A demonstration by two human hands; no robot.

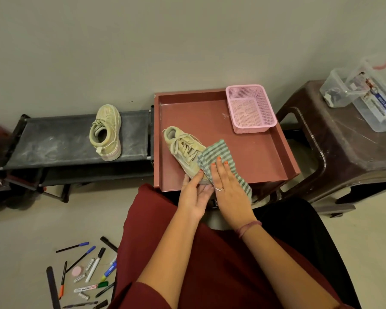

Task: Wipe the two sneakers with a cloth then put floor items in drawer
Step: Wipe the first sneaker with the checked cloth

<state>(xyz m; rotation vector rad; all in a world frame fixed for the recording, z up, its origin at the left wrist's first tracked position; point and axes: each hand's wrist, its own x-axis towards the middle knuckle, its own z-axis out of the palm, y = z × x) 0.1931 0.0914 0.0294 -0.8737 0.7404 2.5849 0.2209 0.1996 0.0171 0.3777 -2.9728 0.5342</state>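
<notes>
One pale yellow-green sneaker (pixel 183 150) lies in the open red-brown drawer (pixel 265 157), toe toward me. A green-and-grey striped cloth (pixel 216 152) covers its toe. My right hand (pixel 230 190) lies flat on the cloth with straight fingers, pressing it onto the shoe. My left hand (pixel 193 197) holds the sneaker's toe end from the left and below. The second sneaker (pixel 106 132) stands on the black shoe rack (pixel 54 141). Several pens and markers (pixel 87 273) lie scattered on the floor at the lower left.
A pink mesh basket (pixel 251 108) sits in the drawer's far right corner. A dark brown plastic stool (pixel 343 139) at the right carries clear plastic boxes (pixel 352 90). My knees in red and black cloth fill the foreground. A plain wall is behind.
</notes>
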